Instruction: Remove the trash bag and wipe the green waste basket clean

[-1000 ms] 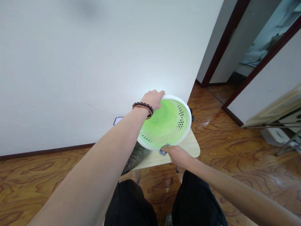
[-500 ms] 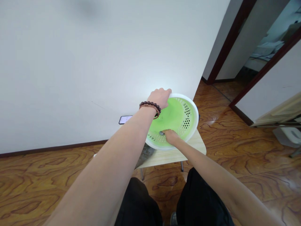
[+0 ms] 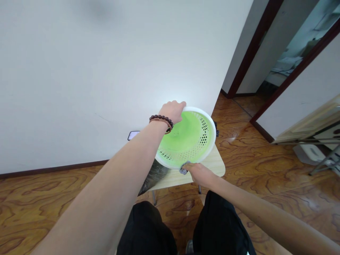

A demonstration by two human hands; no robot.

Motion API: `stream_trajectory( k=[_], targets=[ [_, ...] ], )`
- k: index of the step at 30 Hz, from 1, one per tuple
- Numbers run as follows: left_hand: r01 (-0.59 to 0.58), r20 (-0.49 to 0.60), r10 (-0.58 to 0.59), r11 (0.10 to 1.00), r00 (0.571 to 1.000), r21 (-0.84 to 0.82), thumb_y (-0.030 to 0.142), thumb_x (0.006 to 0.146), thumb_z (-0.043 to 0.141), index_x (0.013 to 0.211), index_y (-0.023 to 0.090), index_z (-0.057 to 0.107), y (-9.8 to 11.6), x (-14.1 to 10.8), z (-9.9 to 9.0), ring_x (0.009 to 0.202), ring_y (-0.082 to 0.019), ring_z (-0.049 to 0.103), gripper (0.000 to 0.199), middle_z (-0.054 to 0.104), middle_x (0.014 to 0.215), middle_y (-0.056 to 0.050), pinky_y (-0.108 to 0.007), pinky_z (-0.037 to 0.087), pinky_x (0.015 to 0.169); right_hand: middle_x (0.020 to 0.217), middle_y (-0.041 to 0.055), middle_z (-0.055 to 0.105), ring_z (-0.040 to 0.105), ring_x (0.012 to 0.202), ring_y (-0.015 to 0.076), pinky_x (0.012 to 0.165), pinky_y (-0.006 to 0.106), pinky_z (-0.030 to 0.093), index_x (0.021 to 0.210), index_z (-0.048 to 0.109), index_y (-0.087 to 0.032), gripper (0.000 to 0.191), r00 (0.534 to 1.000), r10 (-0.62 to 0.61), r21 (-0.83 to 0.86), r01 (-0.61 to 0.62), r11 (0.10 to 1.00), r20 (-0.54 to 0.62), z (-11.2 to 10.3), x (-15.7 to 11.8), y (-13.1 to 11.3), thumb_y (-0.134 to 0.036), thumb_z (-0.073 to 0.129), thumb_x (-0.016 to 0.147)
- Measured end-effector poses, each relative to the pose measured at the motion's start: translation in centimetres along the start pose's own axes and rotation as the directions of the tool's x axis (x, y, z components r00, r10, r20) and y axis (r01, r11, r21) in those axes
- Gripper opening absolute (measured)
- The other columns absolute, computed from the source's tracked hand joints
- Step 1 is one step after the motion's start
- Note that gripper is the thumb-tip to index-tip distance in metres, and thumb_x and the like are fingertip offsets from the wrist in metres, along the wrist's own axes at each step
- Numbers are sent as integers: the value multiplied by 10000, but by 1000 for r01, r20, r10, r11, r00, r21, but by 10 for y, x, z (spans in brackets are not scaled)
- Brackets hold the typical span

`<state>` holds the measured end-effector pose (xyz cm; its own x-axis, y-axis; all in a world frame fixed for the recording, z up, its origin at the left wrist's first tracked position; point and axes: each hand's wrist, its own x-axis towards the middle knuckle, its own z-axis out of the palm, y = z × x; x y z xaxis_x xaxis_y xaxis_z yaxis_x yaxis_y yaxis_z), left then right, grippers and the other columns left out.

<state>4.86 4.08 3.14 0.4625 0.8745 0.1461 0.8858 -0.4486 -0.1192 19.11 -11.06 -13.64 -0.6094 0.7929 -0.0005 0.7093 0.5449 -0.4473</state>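
A round basket (image 3: 209, 145), green inside with a white rim and rows of holes, tilts toward me above a small table. My left hand (image 3: 173, 110), with beads at its wrist, is closed on the basket's far left rim. At the near rim, my right hand (image 3: 196, 171) pinches a crumpled grey cloth (image 3: 183, 168) against the edge. The left forearm hides part of the basket's left side.
The pale wooden table (image 3: 170, 180) stands against a white wall. On it lie a phone (image 3: 132, 135) and a dark plastic bag (image 3: 153, 176), both partly behind my left arm. Something dark (image 3: 216, 129) shows past the basket's right edge. A doorway opens at the right.
My right hand has moved the cloth from inside the basket toward me, onto the near rim. My left hand keeps its hold on the rim. The whole view has shifted slightly.
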Motion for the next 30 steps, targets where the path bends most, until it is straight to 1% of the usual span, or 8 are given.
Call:
stream_trajectory(
  k=[4, 7, 9, 13, 16, 20, 25, 30],
  targets=[
    [-16, -15, 15, 1000, 1000, -27, 150, 756, 468, 1154, 180, 527, -1, 1, 2, 860, -249, 583, 403, 594, 949, -129, -337, 426, 695, 1111, 104, 633, 577, 1010, 178, 908, 275, 406, 1166, 568, -120, 525, 997, 46, -2, -47, 999, -58, -6, 12, 8, 32, 352, 713],
    [-13, -19, 12, 1000, 1000, -27, 149, 747, 478, 1166, 175, 521, -1, 2, 3, 890, -261, 576, 423, 594, 975, -138, -345, 427, 709, 1153, 120, 611, 567, 1041, 181, 917, 276, 401, 1217, 527, -102, 514, 970, 156, 0, -159, 987, -184, -5, 43, 22, 16, 329, 758],
    [-8, -21, 8, 1000, 1000, -17, 149, 746, 480, 1162, 175, 521, 0, 2, 3, 895, -257, 574, 419, 596, 978, -135, -338, 426, 708, 1153, 123, 609, 569, 1039, 183, 903, 275, 408, 1235, 512, -107, 506, 950, 228, -4, -234, 972, -212, 1, 65, 32, 7, 323, 779],
    [-1, -11, 1, 1000, 1000, -7, 135, 745, 474, 1151, 180, 522, 1, 1, 3, 893, -251, 575, 411, 597, 984, -131, -334, 427, 709, 1084, 132, 637, 595, 979, 207, 856, 293, 428, 1188, 554, -119, 459, 948, 304, -70, -310, 948, -95, 19, 97, 44, -16, 367, 781],
    [3, -7, -3, 1000, 1000, -16, 135, 757, 468, 1162, 182, 513, 2, 0, 2, 902, -242, 571, 410, 597, 991, -128, -332, 426, 723, 1067, 142, 642, 595, 977, 224, 849, 304, 427, 1149, 582, -120, 427, 952, 304, -125, -307, 943, -46, 27, 105, 44, -30, 388, 779],
    [10, -5, -10, 1000, 1000, -6, 147, 756, 479, 1162, 183, 513, 1, 1, 3, 887, -231, 573, 409, 602, 967, -121, -317, 425, 712, 1069, 130, 649, 600, 974, 220, 852, 313, 421, 1182, 572, -158, 467, 963, 268, -133, -263, 956, 17, 23, 91, 38, -27, 384, 776],
    [7, -8, -7, 1000, 1000, -13, 157, 752, 473, 1158, 196, 521, -1, 1, 4, 862, -239, 579, 411, 607, 956, -120, -323, 425, 694, 1165, 101, 603, 571, 1032, 192, 899, 299, 401, 1221, 532, -174, 511, 992, 128, -81, -127, 989, 10, 12, 45, 20, -10, 356, 770],
    [23, -19, -23, 1000, 1000, -7, 191, 774, 458, 1145, 205, 525, -2, -1, 4, 819, -222, 583, 378, 609, 913, -107, -307, 416, 662, 1150, 95, 599, 549, 1052, 171, 916, 276, 393, 1196, 535, -164, 487, 997, 79, -48, -78, 996, 7, 5, 8, 6, 2, 345, 780]
  ],
)
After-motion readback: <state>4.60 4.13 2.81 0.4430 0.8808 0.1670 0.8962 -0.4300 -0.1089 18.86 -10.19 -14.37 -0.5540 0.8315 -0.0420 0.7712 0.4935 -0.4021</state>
